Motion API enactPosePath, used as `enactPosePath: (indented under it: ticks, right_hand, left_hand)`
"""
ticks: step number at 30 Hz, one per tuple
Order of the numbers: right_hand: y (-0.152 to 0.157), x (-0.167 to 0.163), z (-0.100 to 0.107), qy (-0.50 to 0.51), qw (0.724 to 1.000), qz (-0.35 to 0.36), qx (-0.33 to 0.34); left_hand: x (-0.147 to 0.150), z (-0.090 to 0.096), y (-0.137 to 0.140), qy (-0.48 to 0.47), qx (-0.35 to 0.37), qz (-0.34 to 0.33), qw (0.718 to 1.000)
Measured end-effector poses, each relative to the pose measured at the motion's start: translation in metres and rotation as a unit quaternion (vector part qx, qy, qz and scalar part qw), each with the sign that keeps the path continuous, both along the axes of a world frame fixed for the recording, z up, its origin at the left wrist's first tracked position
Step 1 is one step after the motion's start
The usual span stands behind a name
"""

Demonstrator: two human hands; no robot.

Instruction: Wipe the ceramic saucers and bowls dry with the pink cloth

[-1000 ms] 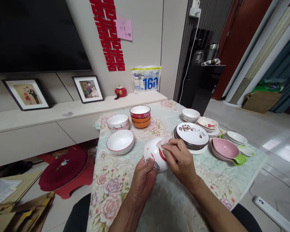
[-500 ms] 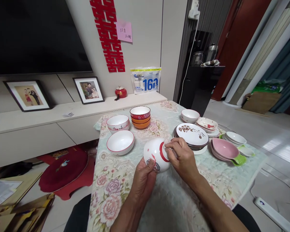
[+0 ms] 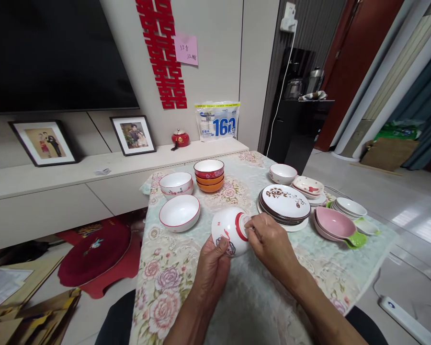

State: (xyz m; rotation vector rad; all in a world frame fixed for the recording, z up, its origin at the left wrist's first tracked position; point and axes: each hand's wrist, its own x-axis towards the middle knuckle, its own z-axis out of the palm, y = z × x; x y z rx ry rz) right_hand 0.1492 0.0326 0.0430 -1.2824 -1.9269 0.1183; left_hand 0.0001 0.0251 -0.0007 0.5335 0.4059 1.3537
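Clamping bowl (image 3: pixel 224 228) in left hand (image 3: pixel 214 261), working its foot (image 3: pixel 242 223) with pinched right hand (image 3: pixel 269 237): wiping, seemingly; next calls for steady turning.

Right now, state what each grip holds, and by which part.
Left grip: the tilted white bowl, by its lower side, thumb outside. Right grip: at the bowl's foot; whether holding anything cannot be told.

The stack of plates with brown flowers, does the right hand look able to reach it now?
Probably yes: the plate stack lies just beyond the right hand, with nothing visible between them, though this hand is occupied at the tilted bowl.
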Motion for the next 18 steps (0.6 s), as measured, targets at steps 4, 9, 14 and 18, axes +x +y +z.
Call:
enactPosePath:
  ticks: [4, 9, 14, 18]
  right_hand:
    - [0.000, 0.000, 0.002, 0.083, 0.995, 0.060, -0.017]
    - [0.011, -0.004, -0.010, 0.117, 0.989, 0.003, 0.093]
    - [-0.009, -0.024, -0.013, 0.039, 0.987, 0.042, 0.149]
    - [-0.012, -0.027, -0.015, -0.066, 0.974, 0.096, 0.195]
  left_hand:
    - [0.002, 0.000, -0.001, -0.003, -0.006, -0.017, 1.000]
    - [0.005, 0.001, -0.003, -0.002, -0.014, -0.019, 1.000]
    - [0.001, 0.003, -0.004, 0.005, -0.035, -0.002, 0.999]
    - [0.005, 0.007, -0.008, 0.016, -0.026, -0.016, 0.999]
